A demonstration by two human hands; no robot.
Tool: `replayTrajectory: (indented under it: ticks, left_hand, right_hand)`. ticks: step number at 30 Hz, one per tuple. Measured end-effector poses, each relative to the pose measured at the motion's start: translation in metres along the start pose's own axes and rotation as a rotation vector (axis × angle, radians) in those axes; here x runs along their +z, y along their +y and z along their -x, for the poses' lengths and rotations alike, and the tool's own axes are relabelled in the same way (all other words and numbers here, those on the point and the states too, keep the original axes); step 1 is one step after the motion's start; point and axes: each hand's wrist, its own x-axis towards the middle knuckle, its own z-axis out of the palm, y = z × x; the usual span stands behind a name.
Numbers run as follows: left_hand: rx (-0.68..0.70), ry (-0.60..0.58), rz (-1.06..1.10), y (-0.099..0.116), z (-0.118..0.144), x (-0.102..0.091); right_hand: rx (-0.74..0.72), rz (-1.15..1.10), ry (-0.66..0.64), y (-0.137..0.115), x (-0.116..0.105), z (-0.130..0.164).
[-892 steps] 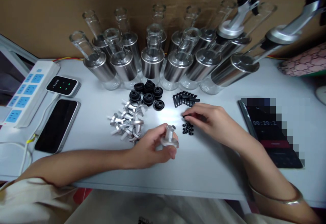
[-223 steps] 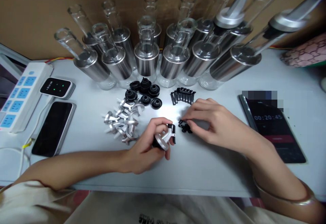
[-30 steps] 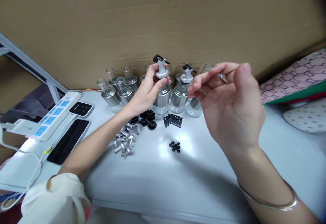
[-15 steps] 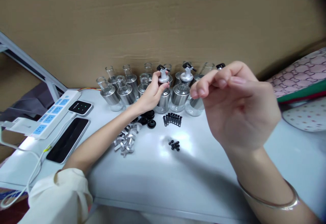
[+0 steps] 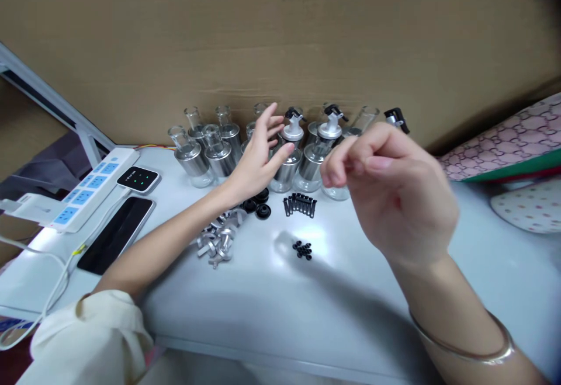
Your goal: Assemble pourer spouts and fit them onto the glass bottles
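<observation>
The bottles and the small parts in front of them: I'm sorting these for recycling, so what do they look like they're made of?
Bottles: clear glass neck and base, apparently, see-through, with a brushed metal sleeve that reflects light. Spouts: silvery metal, likely aluminium, matte sheen. Stoppers: black, dull, probably rubber. Left hand is open beside a capped bottle.

Three capped bottles [image 5: 290, 157] stand on the table [image 5: 307, 303]; two phones [image 5: 114, 234], one power strip [image 5: 83, 197].
</observation>
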Motion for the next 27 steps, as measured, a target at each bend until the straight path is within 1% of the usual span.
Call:
replayTrajectory:
  ticks: [2,5,7,9,11,12,15,17,20,27]
  left_hand:
    - [-0.016,0.062,-0.027,0.014,0.015,-0.012]
    - [-0.028,0.147,-0.098,0.031,0.048,-0.032]
    - [-0.095,0.159,-0.163,0.035,0.075,-0.045]
    - [-0.122,0.152,-0.259,0.035,0.102,-0.056]
    - [-0.122,0.036,-0.385,0.034,0.125,-0.067]
    - [-0.126,-0.061,-0.457,0.034,0.135,-0.072]
    - [-0.190,-0.278,-0.601,0.035,0.153,-0.082]
    - [-0.236,-0.366,-0.627,0.035,0.160,-0.085]
    - [-0.250,-0.420,-0.624,0.033,0.165,-0.084]
    - [-0.252,-0.395,-0.587,0.029,0.167,-0.080]
  right_hand:
    - [0.038,0.051,-0.052,0.004,0.001,0.002]
    - [0.104,0.193,-0.137,0.010,0.006,0.004]
    - [0.176,0.352,-0.244,0.018,0.011,0.006]
    - [0.275,0.523,-0.389,0.033,0.017,0.009]
    - [0.376,0.674,-0.512,0.052,0.024,0.014]
    - [0.395,0.699,-0.537,0.063,0.027,0.016]
    - [0.417,0.728,-0.575,0.087,0.036,0.022]
    - [0.422,0.739,-0.587,0.095,0.041,0.023]
    - [0.424,0.749,-0.608,0.099,0.047,0.021]
    - [0.442,0.754,-0.614,0.107,0.054,0.019]
